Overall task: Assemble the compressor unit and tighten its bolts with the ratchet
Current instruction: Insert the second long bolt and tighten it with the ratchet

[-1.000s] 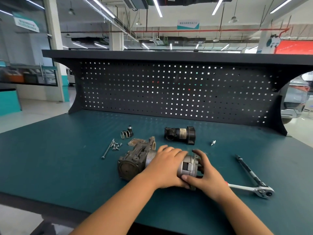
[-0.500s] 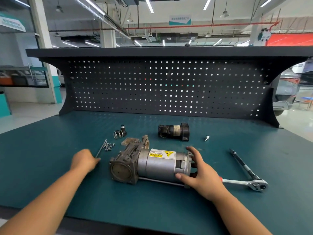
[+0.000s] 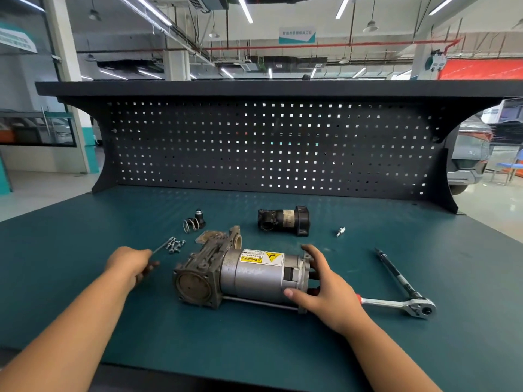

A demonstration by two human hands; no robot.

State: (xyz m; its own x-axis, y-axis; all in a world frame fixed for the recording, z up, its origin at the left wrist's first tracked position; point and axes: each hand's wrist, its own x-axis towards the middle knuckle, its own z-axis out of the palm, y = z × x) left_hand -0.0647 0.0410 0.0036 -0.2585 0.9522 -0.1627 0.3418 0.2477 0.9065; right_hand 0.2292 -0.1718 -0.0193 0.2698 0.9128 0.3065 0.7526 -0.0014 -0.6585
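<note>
The compressor [image 3: 243,275] is lying on its side on the bench [image 3: 70,250] at frame centre. It looks heavy, rigid and apt to roll. The right hand [image 3: 328,292] is cupping its motor end, fingers [image 3: 312,251] curled round the cap, probably the steadiest hold. Left of centre, the left hand [image 3: 127,264] is pinching a thin bolt [image 3: 162,246].

light: bright, even, from ceiling tubes [image 3: 244,9]; shadows: soft on bench [image 3: 56,236]; edges: wide-angle curve; focus: sharp

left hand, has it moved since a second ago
Yes. The left hand has left the top of the compressor and gone leftward to the long bolt, which it now grips.
</note>
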